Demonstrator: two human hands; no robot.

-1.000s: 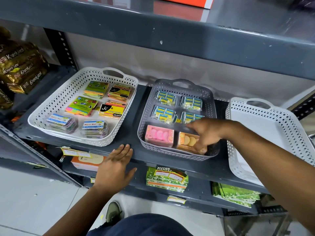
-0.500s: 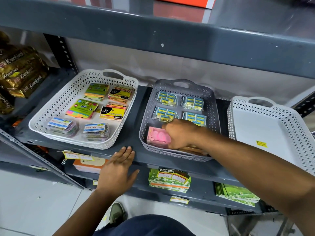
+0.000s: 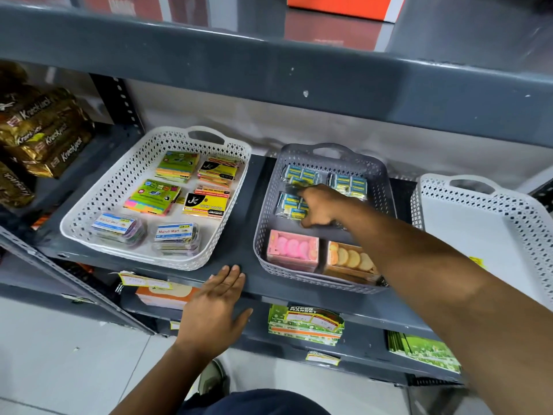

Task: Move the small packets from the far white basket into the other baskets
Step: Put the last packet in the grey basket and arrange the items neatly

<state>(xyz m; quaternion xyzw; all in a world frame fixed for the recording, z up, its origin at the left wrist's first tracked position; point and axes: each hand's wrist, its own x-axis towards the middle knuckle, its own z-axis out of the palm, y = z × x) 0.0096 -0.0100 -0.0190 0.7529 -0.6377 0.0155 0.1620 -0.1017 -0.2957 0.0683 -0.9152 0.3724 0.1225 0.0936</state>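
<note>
On the shelf stand three baskets. The left white basket [image 3: 98, 205] holds sticky-note pads and clip boxes. The grey middle basket [image 3: 266, 223] holds several blue-and-yellow small packets [image 3: 300, 175] at the back, with a pink box [image 3: 291, 247] and an orange box [image 3: 348, 259] in front. The right white basket [image 3: 466, 223] shows only a small yellow tag [image 3: 476, 260]. My right hand [image 3: 321, 208] reaches into the grey basket, its fingers bent down onto the middle-row packets; whether it grips one is hidden. My left hand [image 3: 217, 304] lies flat on the shelf's front edge.
The upper shelf beam [image 3: 269, 64] hangs low over the baskets. Golden biscuit packs [image 3: 42, 133] fill the neighbouring bay at left. Below, the lower shelf carries green cards [image 3: 305, 323] and an orange-white box [image 3: 164, 295].
My right hand has moved from the orange box at the grey basket's front, past the pink box, back to the middle-row blue-and-yellow packets. The left hand has stayed on the shelf edge.
</note>
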